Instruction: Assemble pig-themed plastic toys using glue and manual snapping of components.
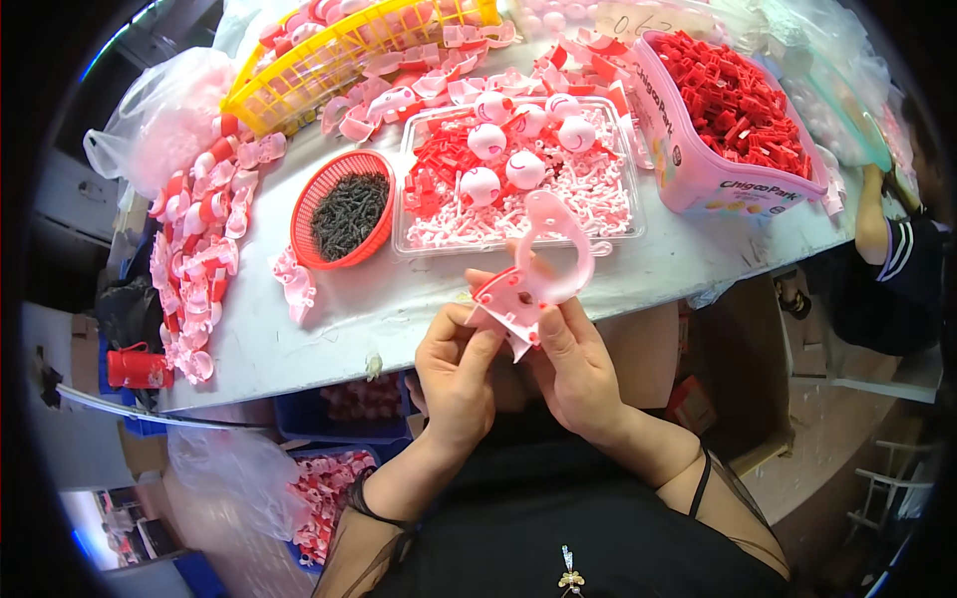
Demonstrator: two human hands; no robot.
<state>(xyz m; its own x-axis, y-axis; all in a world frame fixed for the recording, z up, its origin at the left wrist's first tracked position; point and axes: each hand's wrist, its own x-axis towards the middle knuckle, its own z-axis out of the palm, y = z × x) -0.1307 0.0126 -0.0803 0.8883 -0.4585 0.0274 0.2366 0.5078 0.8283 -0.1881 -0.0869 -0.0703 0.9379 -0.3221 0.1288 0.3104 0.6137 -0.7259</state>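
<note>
Both hands hold a pink plastic toy part [506,311] in front of the table edge. Its lower piece is a shell with small red pegs or dots, and a pale pink open ring [583,279] rises from it. My left hand [459,374] pinches the shell's left side between thumb and fingers. On the other side, my right hand [578,379] grips it, the thumb lying near the base of the ring. Just beyond my fingers is a clear plastic tray [419,242] of red clips, small pale pink pieces and several pink-and-white balls [479,186].
A red basket [305,224] holds black screw-like pieces. Right of the tray stands a pink tub [688,189] full of red parts. A yellow basket [329,70] sits at the back among pink shells [204,259]. Blue crates [299,414] are under the table. Another person's arm [873,229] shows at right.
</note>
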